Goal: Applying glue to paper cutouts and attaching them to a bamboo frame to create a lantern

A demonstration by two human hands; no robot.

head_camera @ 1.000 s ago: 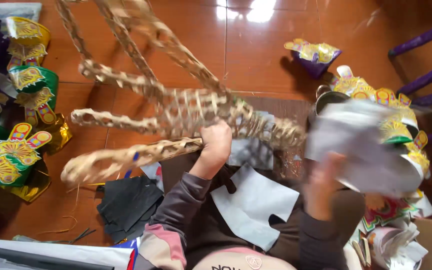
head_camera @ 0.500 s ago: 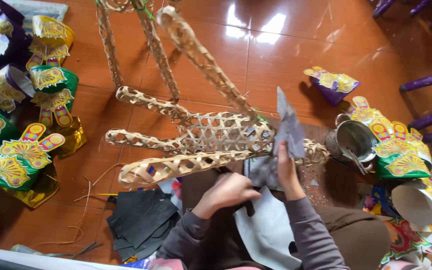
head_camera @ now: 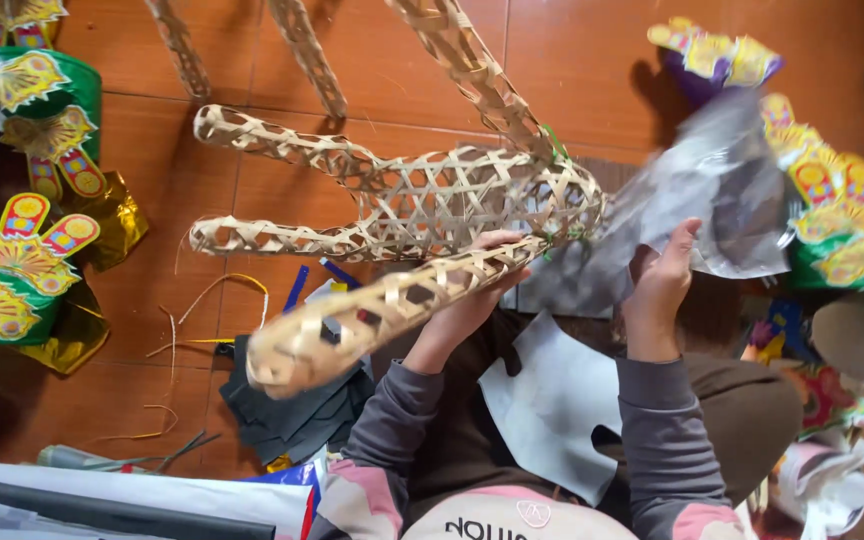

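Here the left hand is gripping the woven bamboo frame from below, its fingers curling around one lattice limb that is slanting down to the left of that hand. The rest of the frame is spreading up and away from the hand over the orange tiled floor, its other limbs reaching beyond the top edge of the view. The right hand is holding a sheet of grey paper, thumb up and fingers closed on its lower edge; the sheet is blurring as it is lying against the frame's right end, just above this hand. Below both wrists, more grey paper pieces are lying on the lap. Left of the left forearm, dark paper sheets are stacking up, and farther left green and gold ornaments are sitting on the floor. Right of the right hand, similar coloured ornaments are piling up.
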